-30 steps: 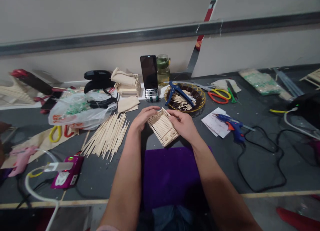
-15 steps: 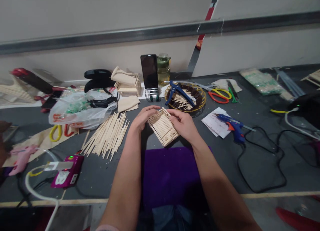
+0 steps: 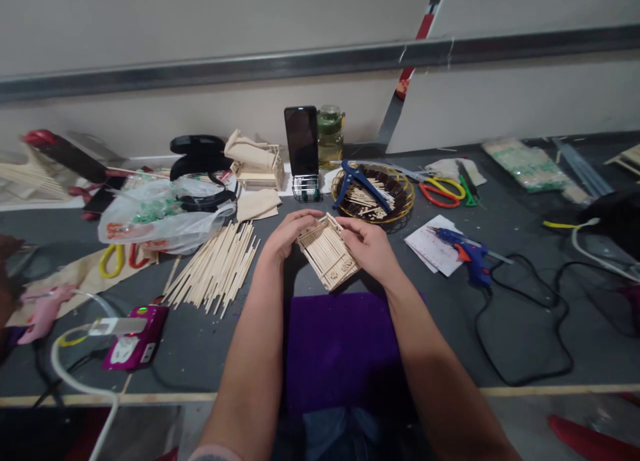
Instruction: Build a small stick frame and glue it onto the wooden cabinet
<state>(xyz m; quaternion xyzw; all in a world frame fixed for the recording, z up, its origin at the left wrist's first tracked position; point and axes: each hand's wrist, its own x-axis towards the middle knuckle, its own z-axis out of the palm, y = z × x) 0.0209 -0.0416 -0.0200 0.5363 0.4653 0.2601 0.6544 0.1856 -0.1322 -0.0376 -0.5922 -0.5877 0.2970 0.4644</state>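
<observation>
A small panel of glued wooden sticks [image 3: 327, 254] is held tilted above the grey table [image 3: 500, 301], between both hands. My left hand [image 3: 285, 238] is closed on its far left corner, fingers curled over the top edge. My right hand [image 3: 371, 248] grips its right side, thumb on the top. A loose heap of wooden sticks [image 3: 216, 268] lies just left of my left hand. A purple cloth [image 3: 340, 348] lies on the table under my forearms.
A wicker basket [image 3: 406, 196] with blue pliers and stick pieces sits behind the panel, beside a propped phone [image 3: 301, 141] and a jar [image 3: 331, 134]. A blue glue gun [image 3: 467, 253] lies on paper at right, its black cord looping. Scissors [image 3: 440, 189], a plastic bag [image 3: 160, 218], a pink device [image 3: 135, 328].
</observation>
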